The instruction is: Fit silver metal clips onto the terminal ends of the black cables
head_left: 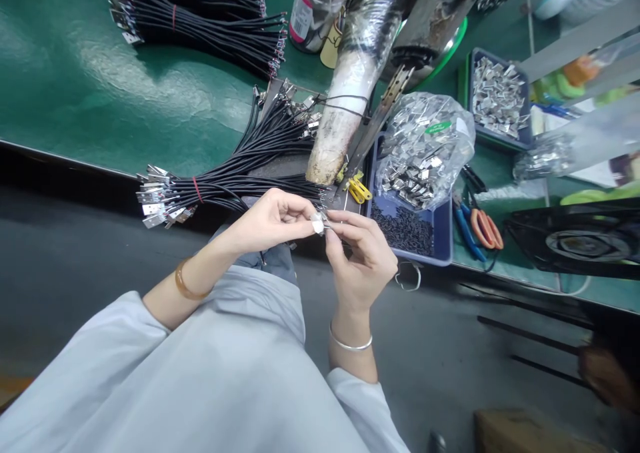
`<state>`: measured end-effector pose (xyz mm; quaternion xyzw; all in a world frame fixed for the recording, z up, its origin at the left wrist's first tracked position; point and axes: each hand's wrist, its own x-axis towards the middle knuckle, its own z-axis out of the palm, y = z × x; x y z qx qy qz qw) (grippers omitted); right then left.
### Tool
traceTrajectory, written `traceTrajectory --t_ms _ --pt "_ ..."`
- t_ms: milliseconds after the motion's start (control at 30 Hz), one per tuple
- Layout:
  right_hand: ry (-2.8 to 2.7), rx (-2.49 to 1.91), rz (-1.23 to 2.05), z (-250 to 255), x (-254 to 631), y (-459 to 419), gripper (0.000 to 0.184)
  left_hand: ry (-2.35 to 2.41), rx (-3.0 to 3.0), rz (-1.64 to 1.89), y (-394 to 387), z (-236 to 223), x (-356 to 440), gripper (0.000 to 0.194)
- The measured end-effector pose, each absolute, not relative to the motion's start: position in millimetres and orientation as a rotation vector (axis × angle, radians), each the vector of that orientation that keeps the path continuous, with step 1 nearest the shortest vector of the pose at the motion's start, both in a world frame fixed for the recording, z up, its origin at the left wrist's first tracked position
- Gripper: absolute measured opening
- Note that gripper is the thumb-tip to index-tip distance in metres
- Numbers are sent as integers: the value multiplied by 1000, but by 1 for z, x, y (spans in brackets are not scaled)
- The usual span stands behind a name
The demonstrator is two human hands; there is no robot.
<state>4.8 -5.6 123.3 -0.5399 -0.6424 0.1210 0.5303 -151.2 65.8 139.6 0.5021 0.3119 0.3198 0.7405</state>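
Just in front of the bench edge, my left hand [270,223] pinches a small shiny metal connector piece [319,222] between thumb and fingertips. My right hand [363,253] meets it from the other side, its thumb and fingers closed on the same piece. Fingertips hide much of the part, so its exact shape is unclear. Right behind my hands lies a bundle of black cables [235,180] with metal plug ends, tied with a red band. A yellow-handled tool [359,190] sits close behind the fingertips.
A blue tray [445,256] holds small black parts and a plastic bag of metal shells [425,146]. Another bin [526,140] contains metal pieces. Pliers [470,230] lie to the right. A wrapped tube [345,100] slants down above my hands. More cable bundles [200,23] lie back left, beside a jar [305,16].
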Motion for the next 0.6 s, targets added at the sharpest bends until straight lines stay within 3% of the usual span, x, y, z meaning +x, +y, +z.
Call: traceTrajectory --t_ms 600 --pt "-1584 -1271 238 122 5 -5 16 600 1052 690 68 140 -153 33"
